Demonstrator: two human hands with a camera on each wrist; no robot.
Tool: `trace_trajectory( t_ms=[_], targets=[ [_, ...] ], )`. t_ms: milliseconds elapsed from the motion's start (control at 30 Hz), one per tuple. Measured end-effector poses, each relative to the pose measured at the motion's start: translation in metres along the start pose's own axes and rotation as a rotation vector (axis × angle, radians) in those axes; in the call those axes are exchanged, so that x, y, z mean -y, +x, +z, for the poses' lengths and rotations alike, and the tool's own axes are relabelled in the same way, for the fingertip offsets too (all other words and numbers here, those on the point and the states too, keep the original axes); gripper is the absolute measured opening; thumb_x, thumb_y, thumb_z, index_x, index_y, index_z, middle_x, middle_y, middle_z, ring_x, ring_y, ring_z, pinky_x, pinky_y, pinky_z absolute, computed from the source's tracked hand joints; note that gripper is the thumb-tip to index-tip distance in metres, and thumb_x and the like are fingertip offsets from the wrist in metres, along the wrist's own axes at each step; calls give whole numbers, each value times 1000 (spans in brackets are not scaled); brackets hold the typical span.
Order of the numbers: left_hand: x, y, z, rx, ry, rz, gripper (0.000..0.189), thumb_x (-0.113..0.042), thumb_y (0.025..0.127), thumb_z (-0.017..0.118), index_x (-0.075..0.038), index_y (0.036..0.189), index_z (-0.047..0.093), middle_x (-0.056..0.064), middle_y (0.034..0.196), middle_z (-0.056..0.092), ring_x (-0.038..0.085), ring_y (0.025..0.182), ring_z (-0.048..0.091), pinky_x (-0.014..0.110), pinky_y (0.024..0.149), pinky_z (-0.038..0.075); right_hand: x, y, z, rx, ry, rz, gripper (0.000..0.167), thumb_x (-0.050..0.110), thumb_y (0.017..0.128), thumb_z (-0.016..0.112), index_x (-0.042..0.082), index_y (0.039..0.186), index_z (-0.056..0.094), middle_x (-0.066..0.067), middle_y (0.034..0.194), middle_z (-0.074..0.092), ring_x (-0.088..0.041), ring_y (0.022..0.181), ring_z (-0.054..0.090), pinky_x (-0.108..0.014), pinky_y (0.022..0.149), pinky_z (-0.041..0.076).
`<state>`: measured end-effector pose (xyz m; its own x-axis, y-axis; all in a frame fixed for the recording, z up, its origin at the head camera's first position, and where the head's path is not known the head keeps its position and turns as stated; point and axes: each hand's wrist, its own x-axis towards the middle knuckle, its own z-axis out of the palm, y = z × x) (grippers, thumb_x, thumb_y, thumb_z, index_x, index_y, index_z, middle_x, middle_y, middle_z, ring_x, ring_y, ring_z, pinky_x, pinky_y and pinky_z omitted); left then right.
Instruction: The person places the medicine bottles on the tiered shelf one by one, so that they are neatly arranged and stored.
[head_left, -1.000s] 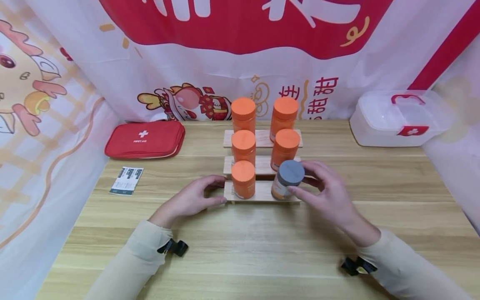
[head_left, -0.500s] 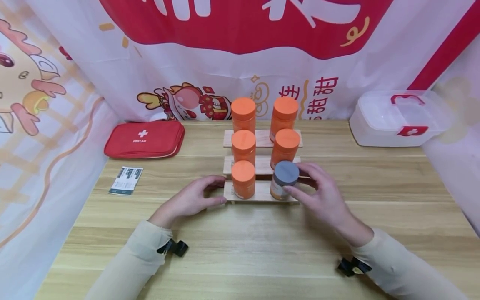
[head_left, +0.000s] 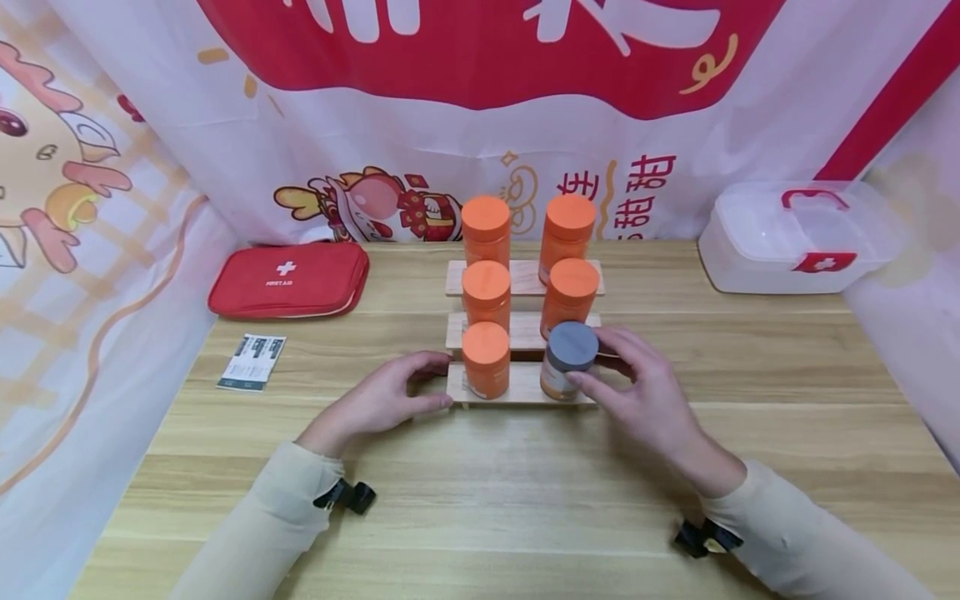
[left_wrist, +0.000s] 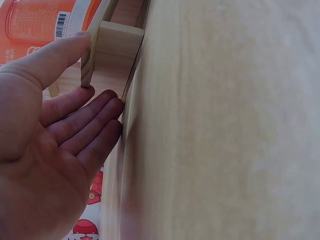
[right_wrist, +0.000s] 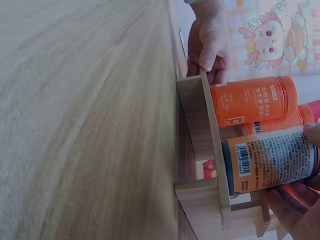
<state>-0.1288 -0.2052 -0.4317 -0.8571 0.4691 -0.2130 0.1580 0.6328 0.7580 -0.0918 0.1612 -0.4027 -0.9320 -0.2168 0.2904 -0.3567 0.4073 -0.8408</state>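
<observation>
A three-tier wooden rack (head_left: 528, 383) bears several orange pill bottles, among them the front-left bottle (head_left: 486, 363). At the right of its lowest step is a grey-lidded bottle (head_left: 572, 350), whose printed label and barcode show in the right wrist view. My right hand (head_left: 652, 400) grips this bottle from the right, thumb in front and fingers behind. Its base is right at the step's surface. My left hand (head_left: 382, 392) holds the left end of the lowest step between thumb and index finger; the other fingers (left_wrist: 97, 112) extend beside the rack.
A red first-aid pouch (head_left: 288, 280) lies at the back left, with a printed card (head_left: 252, 362) in front of it. A white lidded box (head_left: 795, 242) stands at the back right. Behind the wooden table hangs a printed cloth (head_left: 405, 133).
My right hand has shifted the grey-lidded bottle slightly left on the lowest step, then kept still over the last half second. My left hand has stayed at the rack's end.
</observation>
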Motion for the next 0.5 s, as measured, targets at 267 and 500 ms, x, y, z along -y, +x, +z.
trace_trajectory(
  t_ms=[267,500],
  targets=[
    [0,0,0,-2,4,7,67,-34,98,82,-12,155,56,8,154,63,31,146,58,57,127,41,0,-1,2,-16,14,10,51,7,93,85,4,141,68,-12,136,69,-23,123,70,-15,105,55],
    [0,0,1,-12,10,10,66,-32,97,82,-11,154,56,8,153,64,31,145,58,56,127,42,-1,-2,3,-18,4,18,55,8,93,86,3,144,66,-14,138,69,-30,123,71,-11,105,53]
  ],
)
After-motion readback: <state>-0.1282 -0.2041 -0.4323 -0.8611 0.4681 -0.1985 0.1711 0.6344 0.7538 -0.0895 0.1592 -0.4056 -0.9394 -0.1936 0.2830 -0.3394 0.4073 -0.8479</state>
